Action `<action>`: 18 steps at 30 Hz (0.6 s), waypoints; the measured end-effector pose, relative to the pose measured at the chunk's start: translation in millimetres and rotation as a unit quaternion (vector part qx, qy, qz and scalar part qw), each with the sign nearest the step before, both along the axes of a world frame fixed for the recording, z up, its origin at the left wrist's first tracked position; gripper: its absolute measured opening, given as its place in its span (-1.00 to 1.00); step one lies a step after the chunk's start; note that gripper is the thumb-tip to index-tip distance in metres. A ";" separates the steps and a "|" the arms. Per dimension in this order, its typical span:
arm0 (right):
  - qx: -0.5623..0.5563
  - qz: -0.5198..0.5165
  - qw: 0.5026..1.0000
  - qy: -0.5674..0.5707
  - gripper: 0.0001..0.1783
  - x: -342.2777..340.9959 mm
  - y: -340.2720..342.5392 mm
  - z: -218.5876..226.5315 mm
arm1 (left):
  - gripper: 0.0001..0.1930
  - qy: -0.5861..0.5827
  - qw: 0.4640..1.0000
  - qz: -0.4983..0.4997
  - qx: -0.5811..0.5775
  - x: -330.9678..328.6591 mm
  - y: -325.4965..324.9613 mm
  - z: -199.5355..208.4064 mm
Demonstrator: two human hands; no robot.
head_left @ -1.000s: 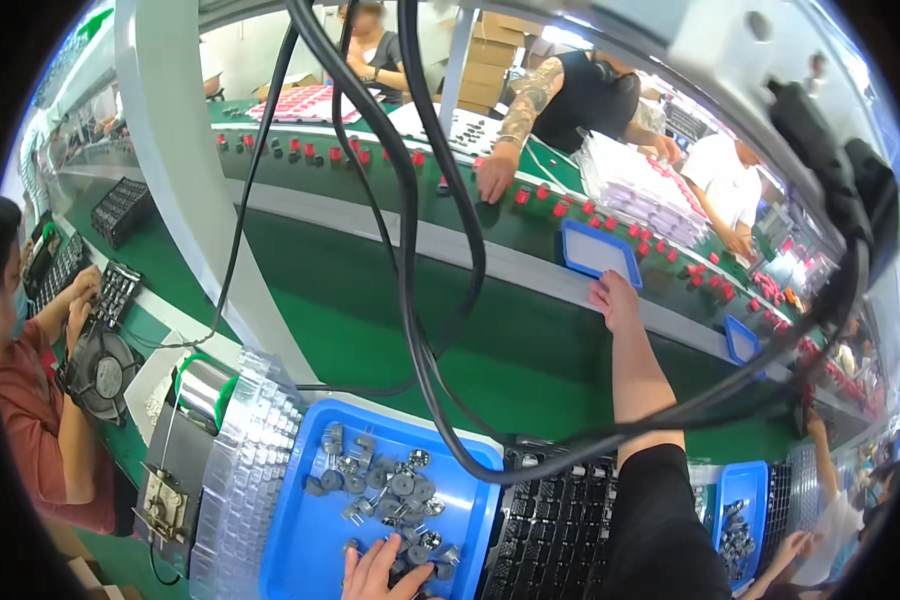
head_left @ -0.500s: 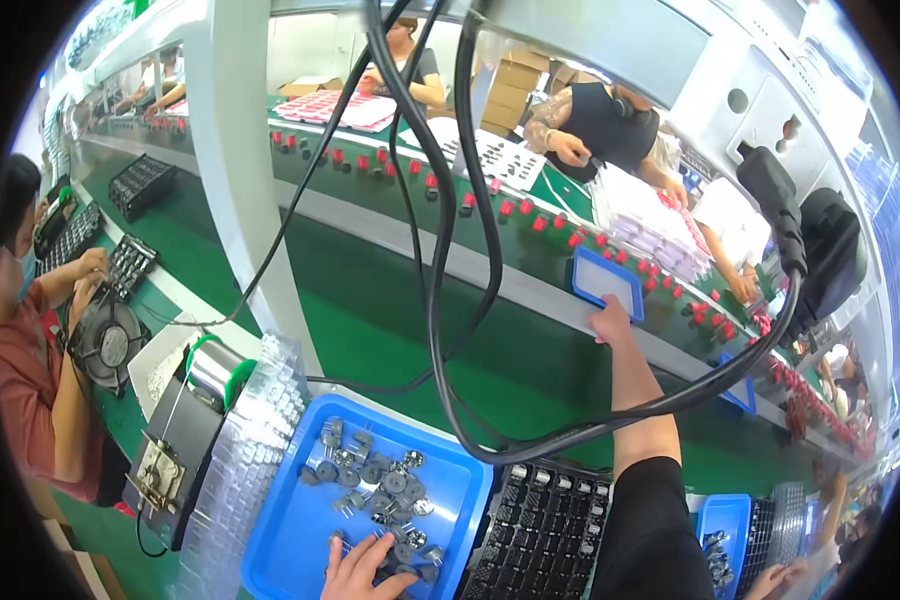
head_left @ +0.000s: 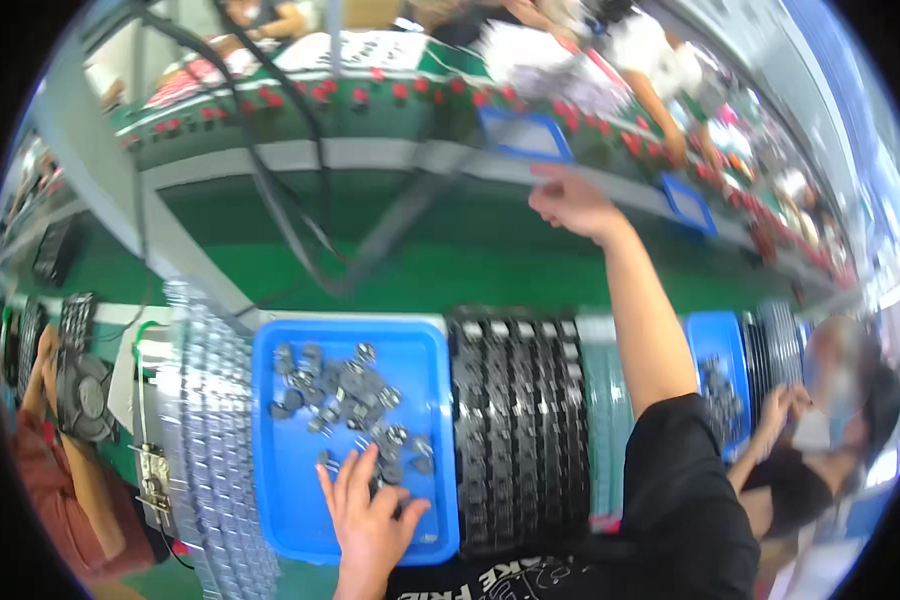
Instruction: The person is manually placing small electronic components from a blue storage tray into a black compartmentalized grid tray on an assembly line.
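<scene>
My left hand (head_left: 370,510) is over the near part of a large blue tray (head_left: 300,510), fingers spread and fingertips close to a heap of small round grey metal-legged parts (head_left: 345,390). Whether the fingertips touch any part is unclear. Stretched far forward over the green conveyor (head_left: 440,240), my right hand (head_left: 575,205) is slightly blurred. Its index finger sticks out and the other fingers are loosely bent, with nothing visible in them. A small blue tray (head_left: 525,137) lies just beyond that hand, apart from it.
Black ribbed trays (head_left: 520,430) stand right of the large tray, stacked clear plastic trays (head_left: 215,430) left of it. Dark cables (head_left: 285,215) hang ahead. Co-workers sit on both sides, one by a black fan (head_left: 85,395). Red parts (head_left: 400,91) line the conveyor's far side.
My view has turned right and down. My right hand has come away from the small blue tray's near edge. My left hand stays over the heap, its fingers more spread.
</scene>
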State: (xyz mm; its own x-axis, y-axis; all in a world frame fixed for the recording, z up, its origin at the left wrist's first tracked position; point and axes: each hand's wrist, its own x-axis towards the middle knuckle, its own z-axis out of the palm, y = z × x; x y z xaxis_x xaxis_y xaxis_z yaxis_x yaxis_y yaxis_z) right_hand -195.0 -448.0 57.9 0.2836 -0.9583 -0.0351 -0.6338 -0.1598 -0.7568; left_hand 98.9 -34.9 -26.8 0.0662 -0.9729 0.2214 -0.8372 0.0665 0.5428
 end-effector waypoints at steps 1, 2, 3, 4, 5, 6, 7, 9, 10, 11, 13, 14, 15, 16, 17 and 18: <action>-0.026 0.018 0.999 -0.006 -0.42 -16.4 33.7 16.6 | -0.65 0.004 0.999 -0.031 0.013 -1.0 -2.3 -3.0; -0.042 0.024 0.998 -0.030 -0.41 -13.3 73.0 29.5 | -0.65 0.007 1.000 0.000 -0.021 4.1 1.5 -7.1; -0.061 0.023 0.997 -0.045 -0.40 -17.0 125.2 43.3 | -0.64 0.019 0.998 0.025 -0.059 6.3 5.7 -7.7; -0.079 -0.005 0.993 -0.085 -0.39 -23.7 168.7 42.5 | -0.62 0.014 0.994 0.034 -0.104 9.5 8.8 -5.0; -0.135 -0.066 0.981 -0.119 -0.45 -39.8 216.2 41.2 | -0.62 0.026 0.995 0.017 -0.097 9.2 9.2 -4.7; -0.178 -0.156 0.955 -0.178 -0.54 -49.6 256.9 21.1 | -0.62 0.039 0.991 0.028 -0.126 13.3 16.7 -5.2; -0.238 -0.259 0.913 -0.205 -0.71 -71.8 302.9 4.9 | -0.62 0.066 0.984 0.026 -0.161 6.8 15.5 -5.4; -0.234 -0.304 0.880 -0.280 -0.92 -68.7 369.9 -26.1 | -0.65 0.077 0.984 0.025 -0.156 3.0 17.6 -10.9; -0.188 -0.273 0.908 -0.258 -0.91 -59.8 397.1 -23.2 | -0.67 0.082 0.984 0.030 -0.154 3.7 18.6 -12.8; -0.193 -0.175 0.911 -0.319 -0.90 -41.8 417.7 -5.7 | -0.67 0.077 0.986 0.025 -0.149 1.9 17.7 -14.7; -0.189 0.218 0.849 -0.442 -0.85 -24.3 427.2 46.4 | -0.70 0.113 0.982 0.033 -0.145 -2.4 15.1 -18.5; -0.206 0.245 0.781 -0.537 -0.76 -3.8 431.9 70.1 | -0.73 0.117 0.982 0.022 -0.149 -12.8 7.2 -19.9; -0.159 0.262 0.765 -0.566 -0.77 15.0 444.9 66.6 | -0.73 0.078 0.986 0.050 -0.141 12.8 30.3 -18.5; -0.215 0.317 0.758 -0.528 -0.84 13.1 441.2 79.6 | -0.75 0.090 0.985 0.075 -0.130 10.9 31.0 -17.6; -0.274 0.366 0.748 -0.480 -0.62 2.5 435.3 89.7 | -0.76 0.105 0.983 0.091 -0.122 1.2 25.6 -15.6; -0.280 0.360 0.747 -0.484 -0.62 -3.5 437.3 91.1 | -0.79 0.102 0.983 0.091 -0.125 -3.4 23.5 -12.8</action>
State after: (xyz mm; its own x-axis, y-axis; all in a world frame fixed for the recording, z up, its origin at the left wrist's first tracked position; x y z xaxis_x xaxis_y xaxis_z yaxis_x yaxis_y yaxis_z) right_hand -198.5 -10.7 149.1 0.3650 -0.3325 0.8696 0.5691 -0.6595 -0.4911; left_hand 95.4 -11.4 -39.6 0.3019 -0.8580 0.4155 -0.7231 0.0779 0.6863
